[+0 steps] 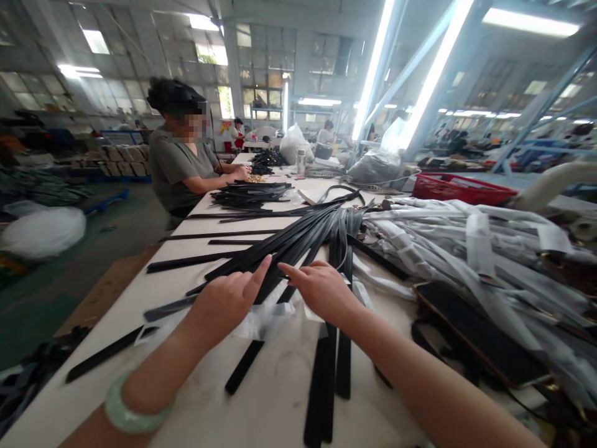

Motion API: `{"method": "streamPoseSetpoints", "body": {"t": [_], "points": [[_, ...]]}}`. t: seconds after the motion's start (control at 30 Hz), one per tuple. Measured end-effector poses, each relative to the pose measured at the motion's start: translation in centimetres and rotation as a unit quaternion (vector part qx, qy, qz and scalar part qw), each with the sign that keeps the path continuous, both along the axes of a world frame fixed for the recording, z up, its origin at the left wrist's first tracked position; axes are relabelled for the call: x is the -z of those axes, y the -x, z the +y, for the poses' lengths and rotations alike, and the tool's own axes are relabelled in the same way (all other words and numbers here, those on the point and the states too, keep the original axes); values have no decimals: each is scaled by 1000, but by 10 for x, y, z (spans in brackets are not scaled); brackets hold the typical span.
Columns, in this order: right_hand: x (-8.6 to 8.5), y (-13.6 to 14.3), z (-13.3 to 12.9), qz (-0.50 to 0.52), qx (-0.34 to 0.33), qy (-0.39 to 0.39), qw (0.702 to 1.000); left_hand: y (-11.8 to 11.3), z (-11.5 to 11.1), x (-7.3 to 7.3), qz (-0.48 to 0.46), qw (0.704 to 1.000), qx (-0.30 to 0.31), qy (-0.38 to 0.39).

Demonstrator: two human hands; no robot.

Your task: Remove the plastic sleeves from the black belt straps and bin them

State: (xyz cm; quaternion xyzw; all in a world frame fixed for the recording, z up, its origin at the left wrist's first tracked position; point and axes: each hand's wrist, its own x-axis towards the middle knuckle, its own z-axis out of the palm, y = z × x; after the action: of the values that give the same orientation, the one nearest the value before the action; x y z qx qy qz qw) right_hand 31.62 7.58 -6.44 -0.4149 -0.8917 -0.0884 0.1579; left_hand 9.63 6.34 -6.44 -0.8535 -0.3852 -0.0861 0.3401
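green bangle (pixel 133 420): near side of black straps (pixel 298 234) | left hand (pixel 224 303), right hand (pixel 324 290): over straps; index fingers extended, others curled; cannot tell whether gripping

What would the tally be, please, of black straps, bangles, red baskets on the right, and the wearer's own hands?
Black straps: at least 10; they overlap too much for an exact count
Bangle: 1
Red basket: 1
Wearer's hands, left hand and right hand: 2
Total: at least 14
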Motion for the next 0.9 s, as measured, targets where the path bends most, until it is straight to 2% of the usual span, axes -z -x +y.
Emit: {"method": "streamPoseSetpoints", "body": {"t": [0.1,0.17,0.27,0.33,0.4,0.53,0.6,0.77,0.83,0.9], "points": [[-3,-8,2,-31,-50,14,998,3,3,-2,-3,1000,-6,8],[-2,-7,2,-55,-77,15,995,-3,1,0,-5,1000,5,29],[3,3,-1,-57,-55,-8,997,-18,-5,6,-13,996,41,78],[7,9,-4,-50,-50,-10,997,-23,-6,8,-15,994,43,96],[8,10,-5,-44,-47,4,998,-21,-2,8,-17,996,14,91],[6,1,3,-55,45,15,997,-4,11,7,-47,994,-65,72],[9,-1,9,-53,64,-7,997,-3,15,9,-60,993,-66,73],[24,8,8,-36,-4,-47,998,-22,11,24,-26,995,3,100],[26,7,5,-43,-22,-54,997,-26,9,28,-19,994,11,110],[25,2,2,-43,-12,-68,997,-25,9,30,-26,993,-3,118]]}}
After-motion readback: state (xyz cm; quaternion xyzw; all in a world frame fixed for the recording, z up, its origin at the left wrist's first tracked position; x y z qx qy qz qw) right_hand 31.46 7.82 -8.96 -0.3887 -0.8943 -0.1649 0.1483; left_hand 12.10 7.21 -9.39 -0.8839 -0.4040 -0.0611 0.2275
